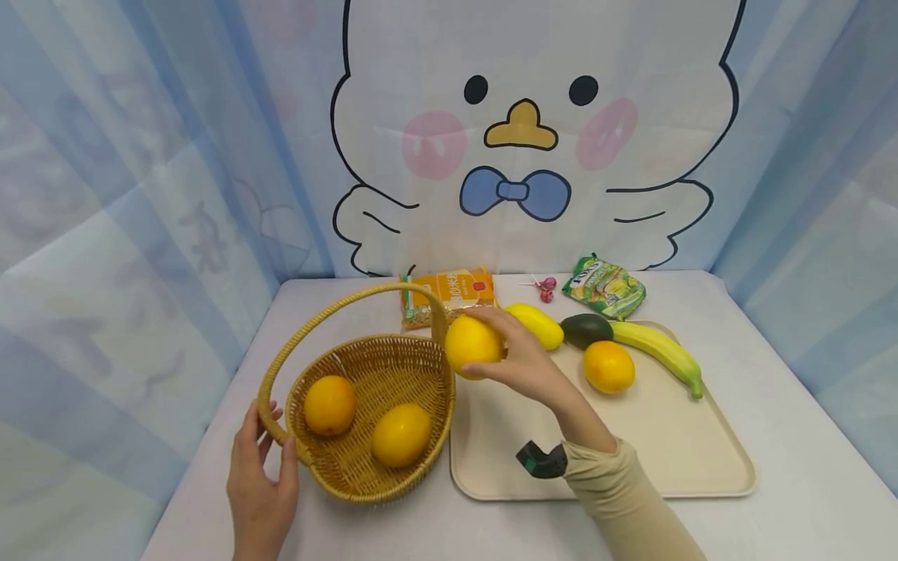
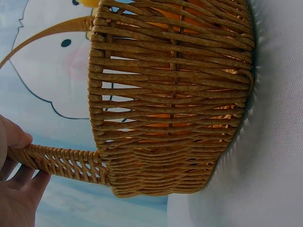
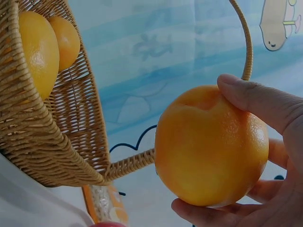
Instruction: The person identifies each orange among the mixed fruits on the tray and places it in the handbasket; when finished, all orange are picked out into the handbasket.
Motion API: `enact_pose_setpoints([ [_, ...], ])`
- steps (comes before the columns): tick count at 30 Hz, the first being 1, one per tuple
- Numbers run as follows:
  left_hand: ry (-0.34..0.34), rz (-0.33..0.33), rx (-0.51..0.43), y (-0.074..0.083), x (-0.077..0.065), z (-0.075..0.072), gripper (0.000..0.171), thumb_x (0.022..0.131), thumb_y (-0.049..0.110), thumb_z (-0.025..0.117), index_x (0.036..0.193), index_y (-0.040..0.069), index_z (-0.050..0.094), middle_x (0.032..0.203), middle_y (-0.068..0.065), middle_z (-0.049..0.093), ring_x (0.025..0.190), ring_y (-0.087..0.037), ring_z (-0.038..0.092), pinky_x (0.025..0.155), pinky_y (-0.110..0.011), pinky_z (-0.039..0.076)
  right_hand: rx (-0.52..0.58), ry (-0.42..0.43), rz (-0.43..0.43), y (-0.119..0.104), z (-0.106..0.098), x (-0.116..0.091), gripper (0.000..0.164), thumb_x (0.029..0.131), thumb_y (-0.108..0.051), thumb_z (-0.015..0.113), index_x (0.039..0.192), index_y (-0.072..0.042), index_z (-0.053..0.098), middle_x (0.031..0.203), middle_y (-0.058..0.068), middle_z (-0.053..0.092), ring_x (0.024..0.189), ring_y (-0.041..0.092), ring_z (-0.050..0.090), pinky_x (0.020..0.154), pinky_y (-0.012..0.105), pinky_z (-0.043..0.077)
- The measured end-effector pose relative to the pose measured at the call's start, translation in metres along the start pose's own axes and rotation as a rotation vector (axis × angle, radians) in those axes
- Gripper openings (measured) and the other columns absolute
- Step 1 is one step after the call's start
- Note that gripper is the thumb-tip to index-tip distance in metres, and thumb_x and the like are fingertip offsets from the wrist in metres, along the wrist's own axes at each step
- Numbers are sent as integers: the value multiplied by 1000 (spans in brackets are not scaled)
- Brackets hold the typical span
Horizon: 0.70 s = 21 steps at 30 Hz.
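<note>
My right hand (image 1: 522, 358) holds a round yellow-orange fruit (image 1: 474, 347) in the air, just over the right rim of the wicker basket (image 1: 337, 479). In the right wrist view, thumb and fingers grip this fruit (image 3: 210, 146), which has a peach-like dent near its top. My left hand (image 1: 263, 483) pinches the base of the basket's arched handle (image 1: 281, 343); the left wrist view shows the thumb on one side of the woven handle (image 2: 66, 161) and fingers on the other. Inside the basket lie an orange fruit (image 1: 330, 405) and a yellow, mango-like fruit (image 1: 402, 435), apart from each other.
A beige tray (image 1: 673, 467) on the right bears a yellow fruit (image 1: 536, 326), a dark green avocado-like item (image 1: 586, 331), an orange fruit (image 1: 609, 367) and a banana (image 1: 659, 351). Behind are an orange food bag (image 1: 456, 290), lollipops (image 1: 546, 290) and a green candy bag (image 1: 605, 287).
</note>
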State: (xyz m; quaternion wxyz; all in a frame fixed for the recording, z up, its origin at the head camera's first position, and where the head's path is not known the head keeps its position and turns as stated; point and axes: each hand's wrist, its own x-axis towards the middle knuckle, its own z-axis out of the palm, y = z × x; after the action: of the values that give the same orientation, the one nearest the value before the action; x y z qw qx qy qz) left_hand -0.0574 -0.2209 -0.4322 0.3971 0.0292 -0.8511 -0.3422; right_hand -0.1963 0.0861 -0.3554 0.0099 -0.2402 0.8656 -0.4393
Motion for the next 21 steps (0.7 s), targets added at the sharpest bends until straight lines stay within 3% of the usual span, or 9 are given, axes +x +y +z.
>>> enact_pose_setpoints([
  [8, 9, 5, 7, 3, 0, 0, 82, 78, -18, 62, 147, 10, 30, 119, -21, 54, 115, -22, 55, 99, 4, 33, 16, -3, -39, -7, 8, 2, 72, 72, -33, 81, 136, -26, 48, 144, 1, 45, 132, 26, 40, 108, 51, 42],
  [21, -9, -19, 17, 1, 0, 0, 80, 79, -17, 62, 148, 9, 29, 121, -21, 53, 115, -26, 54, 100, 4, 32, 31, -38, -68, -15, 18, 5, 73, 74, -34, 80, 138, -29, 45, 145, -1, 42, 131, 24, 42, 110, 48, 42],
])
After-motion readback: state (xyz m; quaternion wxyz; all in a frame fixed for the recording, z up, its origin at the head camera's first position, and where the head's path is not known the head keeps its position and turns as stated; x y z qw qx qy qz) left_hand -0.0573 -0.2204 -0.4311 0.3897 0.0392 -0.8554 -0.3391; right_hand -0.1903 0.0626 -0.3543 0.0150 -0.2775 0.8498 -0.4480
